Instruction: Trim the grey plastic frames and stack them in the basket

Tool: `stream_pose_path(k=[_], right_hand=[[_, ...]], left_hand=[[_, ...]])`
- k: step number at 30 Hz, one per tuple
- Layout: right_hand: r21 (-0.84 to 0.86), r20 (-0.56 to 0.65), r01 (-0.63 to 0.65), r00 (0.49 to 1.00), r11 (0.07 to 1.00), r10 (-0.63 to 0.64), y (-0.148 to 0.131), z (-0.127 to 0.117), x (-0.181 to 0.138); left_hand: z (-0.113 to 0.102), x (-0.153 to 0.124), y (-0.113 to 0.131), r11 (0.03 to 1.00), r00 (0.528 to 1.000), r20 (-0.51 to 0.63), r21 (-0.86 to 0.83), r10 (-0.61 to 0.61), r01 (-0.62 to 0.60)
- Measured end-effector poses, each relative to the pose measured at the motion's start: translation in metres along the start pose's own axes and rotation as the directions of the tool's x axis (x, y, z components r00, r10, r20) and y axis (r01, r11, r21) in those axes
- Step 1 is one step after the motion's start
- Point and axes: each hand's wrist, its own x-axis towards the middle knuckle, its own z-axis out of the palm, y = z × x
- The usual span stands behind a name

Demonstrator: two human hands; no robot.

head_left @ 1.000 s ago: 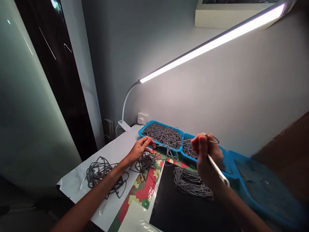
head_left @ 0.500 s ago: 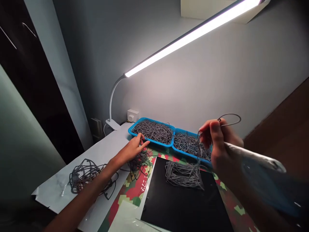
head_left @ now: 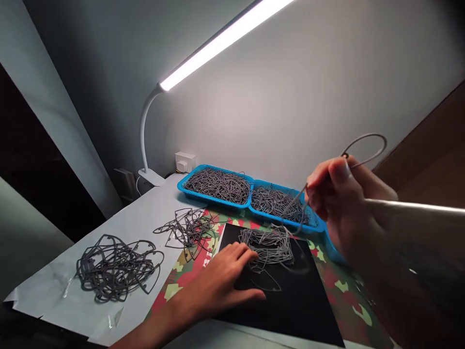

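Observation:
My right hand is raised over the table, fingers pinched on a thin grey wire loop that curls above my thumb and trails down toward the trays; a long metal tool lies along that hand. My left hand rests flat on the black mat, fingers spread, touching a single grey wire frame beside a neat stack of grey frames.
Two blue trays full of grey wire pieces stand by the wall. Two tangled piles of frames lie on white paper at the left. A lit clamp lamp arches overhead. A wall socket sits behind.
My left hand left the tangle by the trays and came down flat on the black mat. My right hand rose with the wire loop. The camera view tilted and shifted left.

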Motion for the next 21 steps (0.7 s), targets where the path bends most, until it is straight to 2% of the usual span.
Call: stream_pose_path(k=[3, 5, 10, 16, 18, 21], right_hand=[[-0.107, 0.093, -0.132, 0.985, 0.986, 0.142, -0.008, -0.021, -0.020], [-0.163, 0.118, -0.208, 0.966, 0.965, 0.228, -0.004, -0.035, -0.035], [-0.273, 0.297, -0.280, 0.885, 0.920, 0.357, 0.029, -0.060, -0.072], [-0.321, 0.423, -0.488, 0.693, 0.812, 0.584, 0.080, -0.071, -0.112], [-0.316, 0.418, -0.523, 0.672, 0.792, 0.611, 0.094, -0.073, -0.121], [-0.288, 0.406, -0.544, 0.676, 0.788, 0.615, 0.110, -0.078, -0.133]], left_hand=[[0.029, -0.004, -0.009, 0.975, 0.987, 0.022, 0.154, 0.161, -0.162], [0.043, -0.004, -0.016, 0.951, 0.976, 0.006, 0.224, 0.216, -0.211], [0.053, -0.004, -0.023, 0.955, 0.982, -0.030, 0.243, 0.185, -0.172], [0.053, -0.007, -0.020, 0.954, 0.986, -0.008, 0.253, 0.167, -0.159], [0.056, -0.009, -0.020, 0.959, 0.988, -0.002, 0.240, 0.156, -0.151], [0.055, -0.016, -0.012, 0.975, 0.994, -0.002, 0.193, 0.108, -0.106]])
